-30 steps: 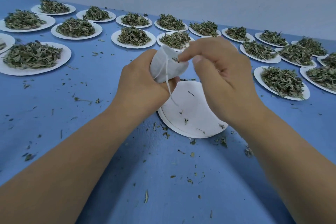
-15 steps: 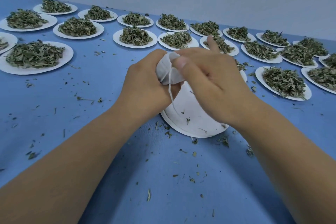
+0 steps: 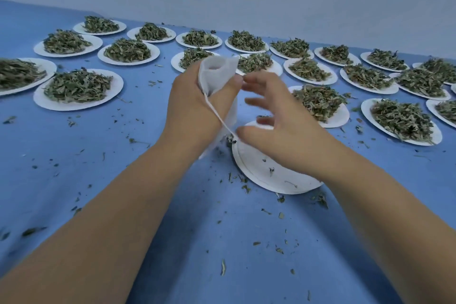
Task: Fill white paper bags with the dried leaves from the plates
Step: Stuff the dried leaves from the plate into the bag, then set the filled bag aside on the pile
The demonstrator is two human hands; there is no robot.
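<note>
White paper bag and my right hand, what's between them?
Head view: its thin white drawstring slants from the white paper bag down toward the right hand.

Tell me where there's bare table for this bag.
Left of the left hand, the blue table this side of the nearest heaped plate is open, crumbs only. So is the strip between the forearms, this side of the emptied plate. The far side and the right are packed with heaped plates.

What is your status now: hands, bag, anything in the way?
Left hand grips white paper bag, mouth open upward. Right hand beside it, fingers spread, blurred. Near-empty plate below; nothing blocks the bag.
</note>
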